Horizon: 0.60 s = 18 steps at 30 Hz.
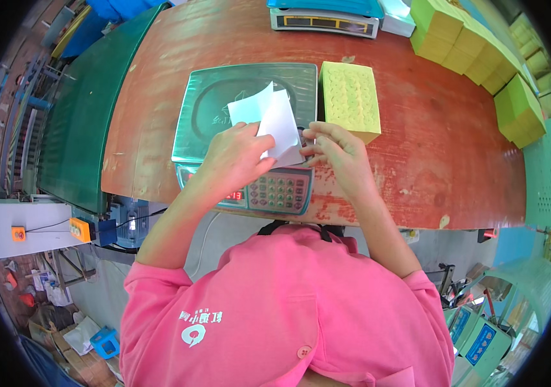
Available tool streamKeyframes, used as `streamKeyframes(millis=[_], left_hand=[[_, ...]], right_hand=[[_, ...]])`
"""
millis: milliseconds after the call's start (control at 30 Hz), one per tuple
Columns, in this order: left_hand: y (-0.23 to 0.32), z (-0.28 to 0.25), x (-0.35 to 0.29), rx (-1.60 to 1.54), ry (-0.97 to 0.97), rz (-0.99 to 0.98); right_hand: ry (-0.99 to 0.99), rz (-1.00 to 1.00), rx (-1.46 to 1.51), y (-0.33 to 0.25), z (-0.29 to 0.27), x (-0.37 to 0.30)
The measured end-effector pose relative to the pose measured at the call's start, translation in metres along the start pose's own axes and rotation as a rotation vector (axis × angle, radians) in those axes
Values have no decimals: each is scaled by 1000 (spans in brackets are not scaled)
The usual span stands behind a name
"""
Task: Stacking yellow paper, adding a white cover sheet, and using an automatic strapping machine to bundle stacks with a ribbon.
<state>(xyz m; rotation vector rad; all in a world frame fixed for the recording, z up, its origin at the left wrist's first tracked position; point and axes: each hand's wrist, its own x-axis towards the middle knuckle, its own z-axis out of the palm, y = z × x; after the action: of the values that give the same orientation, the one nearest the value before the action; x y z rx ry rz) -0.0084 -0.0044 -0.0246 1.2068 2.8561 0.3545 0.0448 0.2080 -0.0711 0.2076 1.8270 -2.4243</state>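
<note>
Several folded white paper sheets (280,129) are gripped in my left hand (240,155), its thumb and fingers closed on their left side. They tilt above the metal pan (191,138) of a digital scale, whose keypad (280,192) faces me. At the right edge of the paper is my right hand (342,153), fingers a little bent and apart, with nothing visible in them. Whether its fingertips touch the paper is hard to see. Just beyond that hand, a yellow stack of paper (350,100) with a bumpy top stands against the right side of the scale.
All this rests on a worn red tabletop (430,155). Another scale (324,22) stands at the far edge. Yellow paper blocks (459,39) line the far right, with a single block (519,111) nearer. A green conveyor-like surface (85,109) borders the table's left side.
</note>
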Motion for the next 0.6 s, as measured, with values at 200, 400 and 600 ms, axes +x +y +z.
streamKeyframes(millis=[200, 400, 600], left_hand=[[-4, 4, -1, -15, 41, 4], [-9, 3, 2, -162, 71, -37], [-38, -5, 6, -721, 17, -364]], right_hand=[[-14, 3, 41, -1, 10, 13], [86, -58, 179, -1, 26, 22], [-82, 5, 174, 4, 45, 37]])
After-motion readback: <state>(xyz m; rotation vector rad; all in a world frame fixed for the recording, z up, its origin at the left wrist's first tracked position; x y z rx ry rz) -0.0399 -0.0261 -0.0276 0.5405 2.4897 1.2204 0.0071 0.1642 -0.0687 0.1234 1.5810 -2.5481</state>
